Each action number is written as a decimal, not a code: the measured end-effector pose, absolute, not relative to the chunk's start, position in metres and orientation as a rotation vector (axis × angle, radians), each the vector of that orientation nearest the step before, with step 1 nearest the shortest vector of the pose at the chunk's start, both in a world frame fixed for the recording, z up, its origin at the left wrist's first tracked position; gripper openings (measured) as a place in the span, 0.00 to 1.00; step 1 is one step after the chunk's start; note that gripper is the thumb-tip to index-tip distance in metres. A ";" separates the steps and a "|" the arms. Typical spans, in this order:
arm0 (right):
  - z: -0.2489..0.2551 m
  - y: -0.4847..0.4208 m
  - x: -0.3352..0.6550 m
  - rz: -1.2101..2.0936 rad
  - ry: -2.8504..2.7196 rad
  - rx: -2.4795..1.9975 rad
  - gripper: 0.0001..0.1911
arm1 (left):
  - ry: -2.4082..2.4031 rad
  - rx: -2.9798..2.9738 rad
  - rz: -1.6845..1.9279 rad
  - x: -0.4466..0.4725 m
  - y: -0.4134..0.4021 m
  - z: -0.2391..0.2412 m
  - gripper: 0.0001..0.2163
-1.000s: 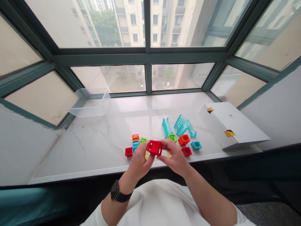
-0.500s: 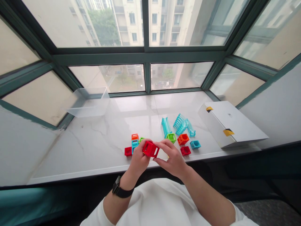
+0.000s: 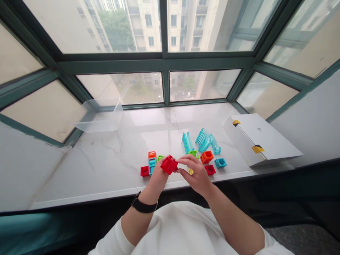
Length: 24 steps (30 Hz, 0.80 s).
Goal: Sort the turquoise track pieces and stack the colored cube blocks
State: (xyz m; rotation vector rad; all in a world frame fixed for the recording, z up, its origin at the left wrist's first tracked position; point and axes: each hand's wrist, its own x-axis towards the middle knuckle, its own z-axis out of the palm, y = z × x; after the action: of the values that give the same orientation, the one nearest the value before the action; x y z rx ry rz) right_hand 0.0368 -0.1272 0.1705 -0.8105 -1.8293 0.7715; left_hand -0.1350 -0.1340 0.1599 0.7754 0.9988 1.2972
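Note:
A red hollow cube block [image 3: 169,164] is held above the front edge of the white marble sill [image 3: 114,156]. My left hand [image 3: 158,179] grips its underside, fingers curled round it. My right hand [image 3: 193,173] pinches its right side with thumb and fingers. Small blocks lie behind the hands: orange [image 3: 152,154], blue [image 3: 152,162], red [image 3: 145,171] and green [image 3: 160,157] on the left, green [image 3: 193,153], orange [image 3: 207,156], red [image 3: 210,170] and blue [image 3: 220,163] on the right. A yellow piece [image 3: 191,171] peeks out under my right fingers.
Clear turquoise ribbed track pieces [image 3: 203,140] lie behind the right blocks. A white flat box [image 3: 261,140] with yellow-black tape sits at the right end of the sill. A clear plastic tub [image 3: 99,115] stands at the back left by the window.
The red cube has been turned in my hands, from an open face up to a corner up. My left wrist has rolled so the watch face is out of sight.

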 end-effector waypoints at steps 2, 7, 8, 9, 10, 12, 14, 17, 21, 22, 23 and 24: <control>0.170 -0.125 0.039 0.764 -1.814 -0.826 0.15 | 0.946 0.746 1.272 -0.130 -0.132 0.158 0.09; 0.169 -0.118 0.050 0.693 -1.795 -0.877 0.11 | 0.765 0.686 1.085 -0.126 -0.133 0.159 0.13; 0.169 -0.116 0.053 0.688 -1.795 -0.880 0.10 | 0.750 0.686 1.055 -0.126 -0.134 0.159 0.14; 0.170 -0.115 0.055 0.684 -1.797 -0.879 0.10 | 0.748 0.692 1.037 -0.127 -0.135 0.159 0.14; 0.170 -0.114 0.057 0.678 -1.796 -0.879 0.09 | 0.761 0.705 1.030 -0.129 -0.136 0.158 0.15; 0.172 -0.112 0.060 0.655 -1.786 -0.885 0.09 | 0.796 0.733 1.056 -0.132 -0.136 0.155 0.17; 0.173 -0.111 0.062 0.626 -1.777 -0.900 0.09 | 0.791 0.743 1.113 -0.136 -0.134 0.151 0.19; 0.172 -0.110 0.062 0.584 -1.789 -0.910 0.10 | 0.747 0.763 1.158 -0.140 -0.133 0.146 0.22; 0.170 -0.112 0.058 0.551 -1.804 -0.881 0.10 | 0.821 0.828 1.151 -0.137 -0.136 0.144 0.22; 0.170 -0.112 0.058 0.550 -1.810 -0.872 0.10 | 0.834 0.827 1.149 -0.135 -0.137 0.144 0.21; 0.170 -0.112 0.058 0.551 -1.815 -0.869 0.11 | 0.837 0.819 1.148 -0.133 -0.138 0.144 0.21; 0.170 -0.112 0.058 0.557 -1.819 -0.873 0.12 | 0.835 0.808 1.149 -0.131 -0.138 0.144 0.20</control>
State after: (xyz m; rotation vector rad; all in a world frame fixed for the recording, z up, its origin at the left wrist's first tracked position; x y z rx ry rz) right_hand 0.0583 -0.1122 0.1704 -0.8726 -1.8190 0.5567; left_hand -0.1306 -0.1381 0.1438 0.8077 0.8353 1.1488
